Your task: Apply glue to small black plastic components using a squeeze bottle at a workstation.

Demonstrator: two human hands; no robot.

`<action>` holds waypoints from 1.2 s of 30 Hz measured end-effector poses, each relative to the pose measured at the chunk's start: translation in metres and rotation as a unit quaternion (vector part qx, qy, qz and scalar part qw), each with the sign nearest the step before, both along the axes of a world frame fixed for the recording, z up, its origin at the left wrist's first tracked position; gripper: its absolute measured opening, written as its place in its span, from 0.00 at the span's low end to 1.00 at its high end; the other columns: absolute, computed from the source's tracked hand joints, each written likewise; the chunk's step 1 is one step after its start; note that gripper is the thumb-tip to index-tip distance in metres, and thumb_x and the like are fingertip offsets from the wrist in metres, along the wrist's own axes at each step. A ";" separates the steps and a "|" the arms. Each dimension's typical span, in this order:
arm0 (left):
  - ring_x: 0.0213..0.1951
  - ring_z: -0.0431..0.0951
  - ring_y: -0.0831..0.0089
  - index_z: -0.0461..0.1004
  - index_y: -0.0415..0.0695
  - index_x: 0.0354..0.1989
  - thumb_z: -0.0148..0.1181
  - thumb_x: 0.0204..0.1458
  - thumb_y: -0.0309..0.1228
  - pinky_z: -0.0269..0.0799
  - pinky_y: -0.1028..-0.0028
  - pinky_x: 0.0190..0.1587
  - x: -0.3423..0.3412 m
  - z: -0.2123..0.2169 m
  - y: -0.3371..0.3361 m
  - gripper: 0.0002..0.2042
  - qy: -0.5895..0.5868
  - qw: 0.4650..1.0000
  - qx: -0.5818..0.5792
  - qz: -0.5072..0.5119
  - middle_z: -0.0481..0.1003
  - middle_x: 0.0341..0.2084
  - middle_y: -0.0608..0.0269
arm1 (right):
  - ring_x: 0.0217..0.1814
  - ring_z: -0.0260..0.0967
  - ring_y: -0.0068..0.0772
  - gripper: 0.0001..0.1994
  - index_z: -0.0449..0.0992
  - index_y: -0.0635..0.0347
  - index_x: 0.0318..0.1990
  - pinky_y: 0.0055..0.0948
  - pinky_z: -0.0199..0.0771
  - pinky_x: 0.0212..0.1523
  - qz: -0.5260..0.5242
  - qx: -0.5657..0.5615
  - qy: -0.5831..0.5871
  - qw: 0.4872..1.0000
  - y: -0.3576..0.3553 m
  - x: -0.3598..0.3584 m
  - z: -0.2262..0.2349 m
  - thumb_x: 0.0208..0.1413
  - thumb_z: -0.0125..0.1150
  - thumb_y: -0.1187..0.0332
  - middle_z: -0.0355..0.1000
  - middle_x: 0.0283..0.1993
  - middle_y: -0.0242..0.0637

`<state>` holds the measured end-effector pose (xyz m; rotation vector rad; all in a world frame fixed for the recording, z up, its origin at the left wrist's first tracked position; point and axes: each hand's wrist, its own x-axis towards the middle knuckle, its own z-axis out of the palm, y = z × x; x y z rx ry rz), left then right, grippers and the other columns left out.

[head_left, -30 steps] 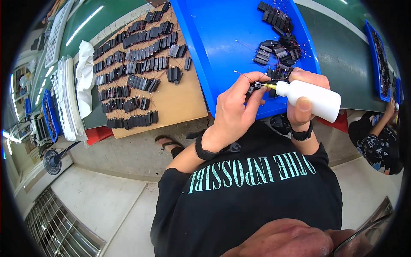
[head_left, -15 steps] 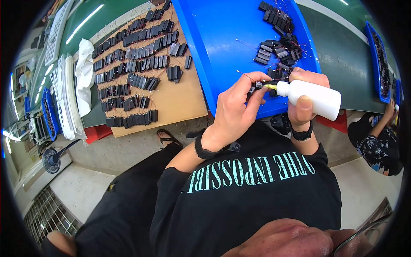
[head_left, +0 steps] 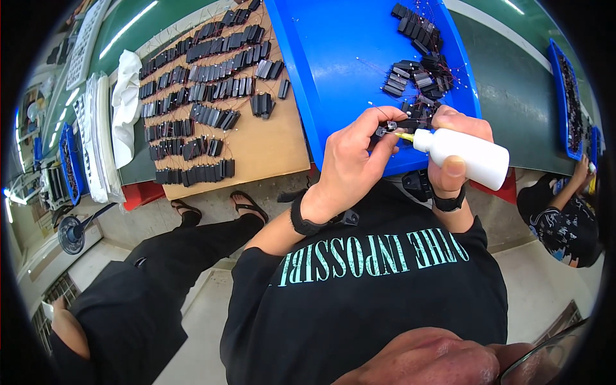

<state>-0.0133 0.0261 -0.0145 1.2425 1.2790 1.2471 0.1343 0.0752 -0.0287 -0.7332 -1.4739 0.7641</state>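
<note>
My left hand (head_left: 356,154) pinches a small black part (head_left: 382,130) with thin wires between thumb and fingertips, over the near edge of a blue tray (head_left: 333,70). Wrapped round a white squeeze bottle (head_left: 471,157) is my right hand (head_left: 452,144). The bottle lies tilted, its thin yellowish nozzle (head_left: 404,136) pointing left at the black part; whether the tip touches it I cannot tell. Beyond my hands, a heap of similar black wired parts (head_left: 423,80) fills the tray's right side.
Left of the tray, a brown cardboard sheet (head_left: 269,147) carries rows of black wired parts (head_left: 212,173). A crumpled white sheet (head_left: 126,102) lies beside it on the green table (head_left: 513,96). One person (head_left: 147,276) stands at left, another (head_left: 558,218) at far right. A fan (head_left: 70,234) stands at lower left.
The nozzle tip has drawn slightly away from the middle of the black part. The person at left has shifted, and both sandalled feet now show. My hands stay almost in place.
</note>
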 end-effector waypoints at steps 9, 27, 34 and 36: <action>0.31 0.82 0.70 0.72 0.38 0.44 0.57 0.51 0.18 0.76 0.75 0.30 0.001 0.001 -0.001 0.11 0.009 1.000 -0.001 0.002 0.78 0.35 0.56 | 0.34 0.72 0.33 0.25 0.72 0.69 0.40 0.32 0.74 0.39 0.029 0.056 -0.050 0.997 0.004 0.012 -0.004 0.54 0.58 0.49 0.71 0.38 0.42; 0.31 0.82 0.68 0.72 0.38 0.44 0.57 0.51 0.18 0.77 0.75 0.30 0.002 0.001 0.001 0.11 0.024 1.000 0.007 -0.002 0.78 0.36 0.55 | 0.34 0.72 0.32 0.24 0.72 0.69 0.41 0.32 0.74 0.39 0.041 0.045 -0.039 0.997 0.005 0.011 -0.002 0.54 0.59 0.51 0.71 0.38 0.42; 0.30 0.82 0.68 0.72 0.38 0.44 0.57 0.51 0.18 0.76 0.75 0.30 0.001 0.002 0.001 0.11 0.033 0.999 0.016 -0.003 0.78 0.35 0.55 | 0.34 0.71 0.32 0.24 0.71 0.69 0.41 0.32 0.73 0.40 0.043 0.043 -0.051 0.997 0.004 0.010 -0.002 0.55 0.58 0.51 0.71 0.39 0.42; 0.30 0.82 0.68 0.72 0.38 0.44 0.57 0.51 0.18 0.76 0.75 0.30 0.001 0.001 0.001 0.11 0.031 0.999 0.020 -0.001 0.78 0.35 0.55 | 0.34 0.71 0.32 0.24 0.72 0.69 0.41 0.32 0.73 0.40 0.042 0.042 -0.051 0.997 0.004 0.011 -0.003 0.55 0.58 0.51 0.71 0.39 0.42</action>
